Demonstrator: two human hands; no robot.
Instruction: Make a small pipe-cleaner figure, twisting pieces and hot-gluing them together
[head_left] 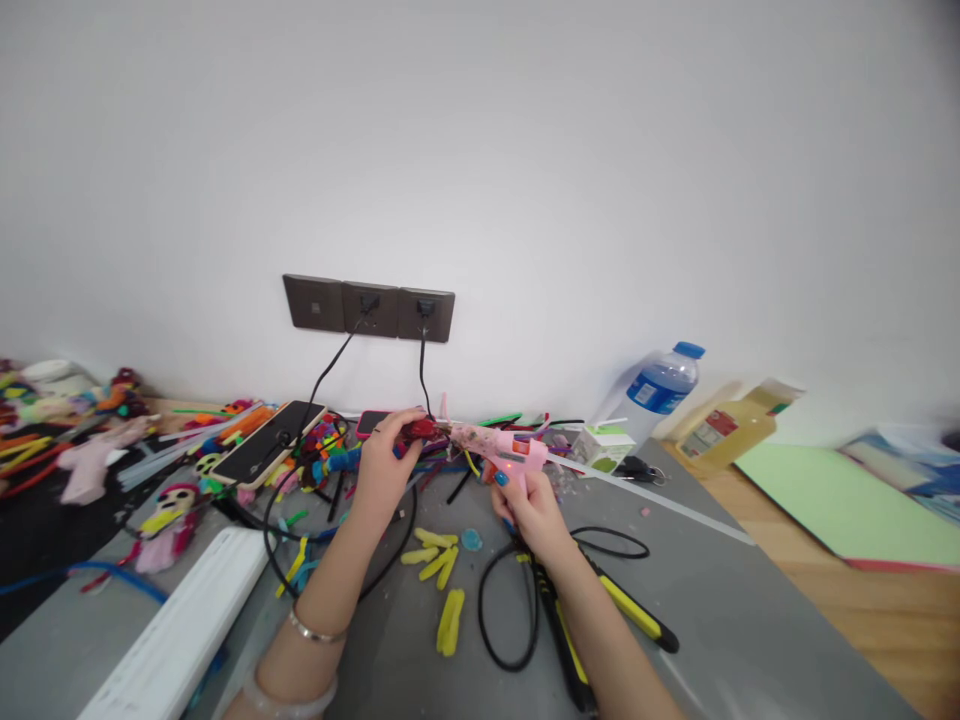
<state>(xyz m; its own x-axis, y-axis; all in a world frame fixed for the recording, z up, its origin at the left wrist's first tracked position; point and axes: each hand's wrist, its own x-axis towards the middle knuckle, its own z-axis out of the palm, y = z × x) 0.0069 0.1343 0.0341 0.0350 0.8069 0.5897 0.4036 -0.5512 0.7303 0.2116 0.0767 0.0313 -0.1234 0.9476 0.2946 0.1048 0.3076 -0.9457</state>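
We see the right hand (529,503) wrapped around the grip of a pink glue gun (504,448), whose nozzle points toward nine o'clock and meets a small red craft piece (417,431). The left hand (384,462) is closed on that red piece, pinching it between thumb and fingers just above the grey worktop (720,600). Both sit a little beyond the middle of the worktop, at twelve o'clock from us and below the dark wall sockets (369,308), where two black cables are plugged in. At six o'clock from the hands we find several yellow fuzzy pieces (441,575) lying loose on the worktop, and a black cable loop (510,600) just beside them at three o'clock. Under the right forearm lie black and yellow pliers (630,612). At nine o'clock from the left hand a phone (268,442) rests among a bright heap of pipe cleaners (322,450). At two o'clock from the glue gun stand a small green and white carton (604,447) and, further off, a water bottle (660,385) leaning by the wall. A white box (180,630) lies at eight o'clock.
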